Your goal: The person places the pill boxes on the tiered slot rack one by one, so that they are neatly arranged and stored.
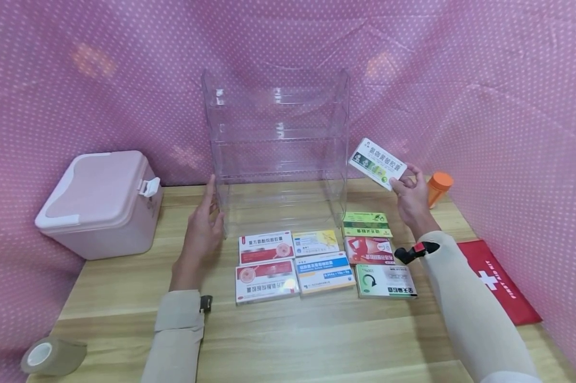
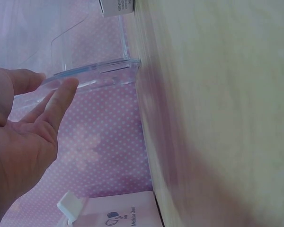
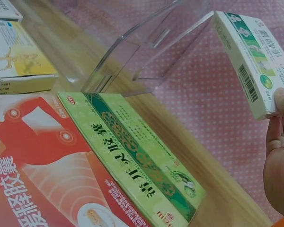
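Right hand [image 1: 412, 199] pinches a white box [image 1: 378, 162] at its lower right end; we place it aloft, just right of the clear shelf [image 1: 278, 139]. Long axis slants from upper left to lower right, printed face toward us. We note Chinese characters, a barcode along one narrow side. Left hand [image 1: 203, 226] grips the shelf's left edge between thumb and fingers. Red pouch [image 1: 496, 282] reads "FIRST AID KIT"; pink case [image 2: 125, 213], "Medicine".
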Tool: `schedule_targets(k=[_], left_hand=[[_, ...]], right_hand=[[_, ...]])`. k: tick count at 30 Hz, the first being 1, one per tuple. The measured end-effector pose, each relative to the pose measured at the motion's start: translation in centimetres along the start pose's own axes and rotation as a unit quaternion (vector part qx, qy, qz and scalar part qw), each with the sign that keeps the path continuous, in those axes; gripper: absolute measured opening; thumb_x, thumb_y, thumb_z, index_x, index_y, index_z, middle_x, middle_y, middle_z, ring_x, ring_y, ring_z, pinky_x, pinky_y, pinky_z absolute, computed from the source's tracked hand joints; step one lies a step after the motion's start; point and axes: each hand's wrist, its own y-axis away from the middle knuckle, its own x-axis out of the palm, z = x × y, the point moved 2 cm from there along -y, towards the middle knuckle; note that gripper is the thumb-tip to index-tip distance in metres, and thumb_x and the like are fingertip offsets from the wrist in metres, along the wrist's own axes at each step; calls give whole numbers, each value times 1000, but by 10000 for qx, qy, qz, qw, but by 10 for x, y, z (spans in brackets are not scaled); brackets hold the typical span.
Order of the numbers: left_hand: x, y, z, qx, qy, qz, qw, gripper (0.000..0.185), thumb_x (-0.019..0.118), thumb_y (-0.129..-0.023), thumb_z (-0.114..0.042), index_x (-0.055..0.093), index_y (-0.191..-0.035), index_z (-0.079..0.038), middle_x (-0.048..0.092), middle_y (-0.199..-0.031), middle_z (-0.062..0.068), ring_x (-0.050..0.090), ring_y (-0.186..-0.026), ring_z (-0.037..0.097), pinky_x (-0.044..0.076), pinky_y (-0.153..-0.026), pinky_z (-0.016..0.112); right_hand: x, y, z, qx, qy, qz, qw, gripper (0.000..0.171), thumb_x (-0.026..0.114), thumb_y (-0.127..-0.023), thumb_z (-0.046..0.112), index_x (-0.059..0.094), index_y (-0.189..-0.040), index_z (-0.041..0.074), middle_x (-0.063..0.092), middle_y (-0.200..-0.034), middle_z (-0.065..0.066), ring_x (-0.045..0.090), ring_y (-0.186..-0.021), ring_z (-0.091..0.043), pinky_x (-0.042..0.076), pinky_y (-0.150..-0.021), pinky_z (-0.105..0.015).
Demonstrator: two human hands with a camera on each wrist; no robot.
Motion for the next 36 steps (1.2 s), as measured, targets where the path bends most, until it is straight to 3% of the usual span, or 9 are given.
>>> schedule_targets(k=[12, 16, 21, 28, 36], left_hand=[[0, -1, 0, -52, -4, 10, 10000, 102, 53, -108, 2, -2, -165, -63, 31, -175, 21, 46, -153, 48, 49, -122, 60], [1, -2, 0, 29, -32, -20, 10000, 101, 53, -108, 2, -1, -168, -58, 31, -175, 23, 47, -152, 49, 49, -121, 61], [2, -3, -1, 168, -60, -65, 9998, 97, 53, -107, 3, 2, -172, -49, 34, -173, 26, 49, -150, 50, 51, -120, 60], [1, -2, -1, 27, -74, -6, 10000, 100, 53, -107, 3, 0, -169, -54, 32, -174, 23, 47, -153, 48, 49, -123, 59], [0, 0, 0, 8, -90, -4, 10000, 99, 53, -107, 3, 0, -170, -53, 32, -175, 22, 47, -152, 48, 50, -122, 59]], right_hand=[[17, -1, 19, -763, -193, -149, 9968, 55, 56, -93, -28, 52, -130, 13, 67, -118, -4, 66, -108, -14, 65, -87, -16], [25, -2, 27, -959, -320, -183, 9947, 57, 55, -93, -29, 51, -132, 12, 63, -123, -5, 63, -111, -15, 65, -89, -16], [35, -1, 37, -1114, -489, -338, 9920, 57, 55, -92, -30, 52, -132, 10, 65, -122, -8, 64, -112, -18, 65, -81, -17], [54, 4, 53, -1304, -215, -219, 9910, 57, 58, -94, -25, 53, -136, 14, 65, -129, -10, 64, -121, -20, 65, -94, -19], [85, 3, 70, -1690, 248, 42, 9853, 58, 61, -93, -24, 55, -136, 15, 68, -127, -9, 64, -116, -20, 64, -94, -18]])
